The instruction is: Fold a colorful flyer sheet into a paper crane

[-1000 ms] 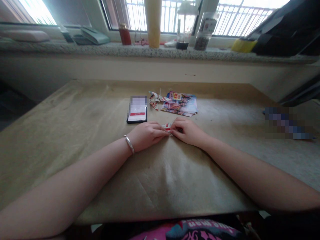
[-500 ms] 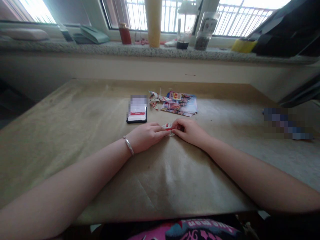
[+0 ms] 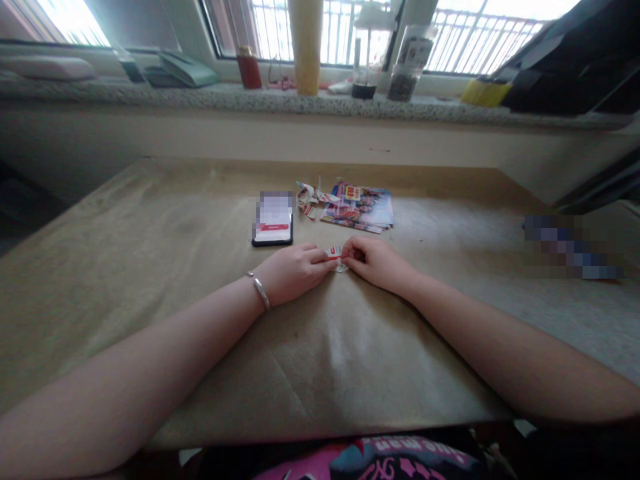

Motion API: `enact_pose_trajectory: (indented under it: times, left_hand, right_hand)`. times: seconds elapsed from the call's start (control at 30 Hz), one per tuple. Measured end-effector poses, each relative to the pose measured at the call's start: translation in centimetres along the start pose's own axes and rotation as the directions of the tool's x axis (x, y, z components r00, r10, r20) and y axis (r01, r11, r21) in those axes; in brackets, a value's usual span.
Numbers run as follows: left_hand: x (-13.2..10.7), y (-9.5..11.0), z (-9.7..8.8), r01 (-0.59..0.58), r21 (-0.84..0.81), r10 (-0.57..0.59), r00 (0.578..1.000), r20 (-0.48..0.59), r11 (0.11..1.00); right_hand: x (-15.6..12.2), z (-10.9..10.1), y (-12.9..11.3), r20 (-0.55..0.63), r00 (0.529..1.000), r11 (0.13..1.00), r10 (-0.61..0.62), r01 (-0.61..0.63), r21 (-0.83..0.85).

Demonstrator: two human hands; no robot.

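A small piece of printed paper, white with red marks, lies on the table between my hands. My left hand, a silver bangle at its wrist, presses its closed fingers on the paper's left side. At the right edge, my right hand pinches the same paper between thumb and curled fingers. Part of the paper is hidden under the fingertips. Just beyond my left hand stands a phone with a lit, partly blurred screen. Folded paper pieces lie behind, touching a stack of colourful leaflets.
A glossy beige cover lies over the table. At the right is a blurred dark blue item. Along the granite windowsill stand a red bottle, a tall yellow cylinder, clear containers and a large black item.
My left fingers have shifted slightly left, so a little more of the paper shows between my hands. The right hand keeps its pinch; the view has moved very slightly.
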State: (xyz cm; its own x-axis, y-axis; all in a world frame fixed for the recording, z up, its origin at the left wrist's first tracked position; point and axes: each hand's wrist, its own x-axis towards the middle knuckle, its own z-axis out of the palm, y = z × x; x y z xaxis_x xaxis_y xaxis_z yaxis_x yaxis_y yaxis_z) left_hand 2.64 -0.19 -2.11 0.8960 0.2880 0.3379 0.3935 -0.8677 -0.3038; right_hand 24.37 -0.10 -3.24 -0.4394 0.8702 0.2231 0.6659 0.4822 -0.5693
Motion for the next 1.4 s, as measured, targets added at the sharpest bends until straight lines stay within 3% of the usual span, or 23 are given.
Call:
enact_pose_trajectory:
  times: [0.6, 0.9, 1.1, 1.27, 1.4]
  left_hand:
    - [0.1, -0.2, 0.4, 0.040, -0.089, -0.041, 0.999, -0.013, 0.995]
    - [0.3, 0.0, 0.3, 0.111, -0.160, -0.110, 0.994, 0.015, 0.981]
    - [0.4, 0.2, 0.1, 0.099, -0.151, -0.096, 0.995, 0.032, 0.984]
    - [0.2, 0.1, 0.1, 0.092, -0.149, -0.084, 0.994, 0.065, 0.985]
    - [0.2, 0.0, 0.0, 0.110, -0.203, -0.101, 0.993, 0.055, 0.973]
  right_hand:
    - [0.0, 0.0, -0.3, -0.008, 0.998, 0.996, 0.059, -0.059, 0.062]
    - [0.0, -0.1, -0.2, -0.040, 0.999, 1.000, 0.004, -0.004, 0.007]
    - [-0.2, -0.2, -0.3, -0.029, 0.992, 0.986, -0.120, 0.116, -0.120]
    - [-0.7, -0.8, 0.3, 0.072, 0.958, 0.929, -0.276, 0.285, -0.235]
    - [-1.0, -1.5, 0.4, 0.122, 0.938, 0.882, -0.325, 0.347, -0.317]
